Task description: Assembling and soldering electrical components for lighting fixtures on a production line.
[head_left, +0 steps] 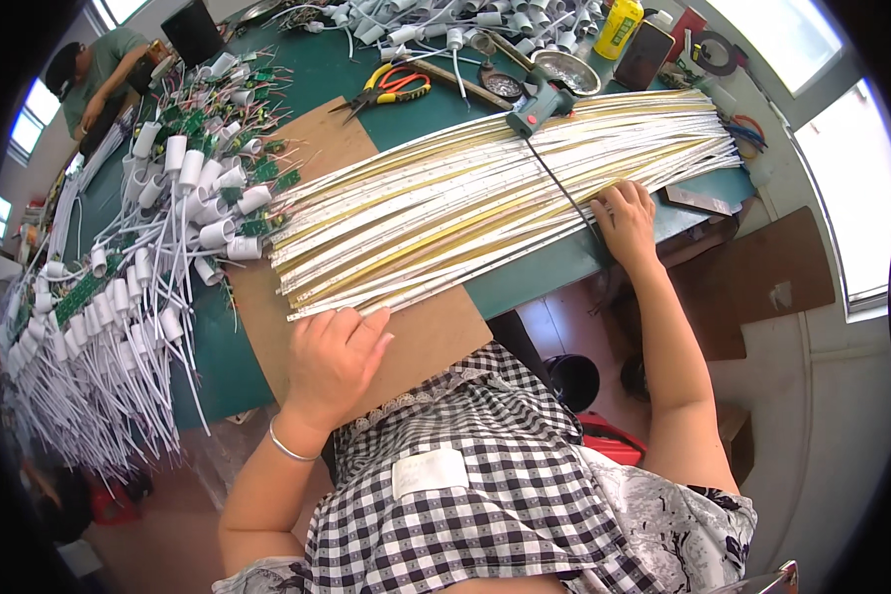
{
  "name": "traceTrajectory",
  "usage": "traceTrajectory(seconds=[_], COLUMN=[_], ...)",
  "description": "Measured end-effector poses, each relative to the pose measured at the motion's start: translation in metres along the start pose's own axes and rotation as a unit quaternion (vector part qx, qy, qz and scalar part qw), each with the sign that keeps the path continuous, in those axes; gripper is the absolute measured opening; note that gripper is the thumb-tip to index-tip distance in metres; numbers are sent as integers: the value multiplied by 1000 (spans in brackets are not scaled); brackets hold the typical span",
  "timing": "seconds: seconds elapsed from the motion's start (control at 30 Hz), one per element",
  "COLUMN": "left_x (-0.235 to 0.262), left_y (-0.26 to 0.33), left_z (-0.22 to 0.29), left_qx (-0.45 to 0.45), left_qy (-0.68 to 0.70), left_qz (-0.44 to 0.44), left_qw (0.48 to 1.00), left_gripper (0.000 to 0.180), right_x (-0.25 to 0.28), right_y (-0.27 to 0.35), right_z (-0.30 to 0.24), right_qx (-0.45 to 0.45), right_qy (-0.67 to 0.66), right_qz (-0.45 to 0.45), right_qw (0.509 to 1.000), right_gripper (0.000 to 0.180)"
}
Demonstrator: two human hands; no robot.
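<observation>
1. Currently, the long white and yellow strips lie in a broad bundle across the green worktop, their left ends over a brown board.
2. The left hand is at the strips' near left end, fingers curled; whether they grip a strip, I cannot tell.
3. The right hand touches the bundle's near edge toward its right end, fingers bent; I cannot tell if they grasp any strip.
4. Beyond the bundle, a shallow metal bowl holds shiny bits too small to identify.
5. Beside it, a small round dish contains something dark and grainy.
6. A yellow bottle stands nearby, its contents hidden.
7. Below the worktop, a dark bin shows only a shadowed interior.
</observation>
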State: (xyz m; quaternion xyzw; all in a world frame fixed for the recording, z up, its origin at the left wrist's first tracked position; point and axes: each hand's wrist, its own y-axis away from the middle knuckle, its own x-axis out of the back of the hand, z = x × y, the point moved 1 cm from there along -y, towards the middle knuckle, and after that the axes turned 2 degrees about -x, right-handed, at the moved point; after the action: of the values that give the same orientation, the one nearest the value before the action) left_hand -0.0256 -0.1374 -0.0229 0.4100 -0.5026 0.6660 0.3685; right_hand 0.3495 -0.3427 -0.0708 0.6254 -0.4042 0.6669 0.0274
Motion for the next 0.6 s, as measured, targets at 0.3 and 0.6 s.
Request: traceTrajectory(seconds=[0.3,0.6], left_x=[2,1], left_y=[20,57], left_z=[-16,1], left_qx=[65,67], left_qy=[33,121], left_qz=[71,-83], left_qw=[995,987], left_gripper=[53,67], right_x=[5,-63], right_y=[-74,-188], right_z=[-50,-48], right_qx=[-153,-414], right_qy=[-207,-124], right_qz=[15,-151], right_qw=[966,889], right_gripper=[33,109])
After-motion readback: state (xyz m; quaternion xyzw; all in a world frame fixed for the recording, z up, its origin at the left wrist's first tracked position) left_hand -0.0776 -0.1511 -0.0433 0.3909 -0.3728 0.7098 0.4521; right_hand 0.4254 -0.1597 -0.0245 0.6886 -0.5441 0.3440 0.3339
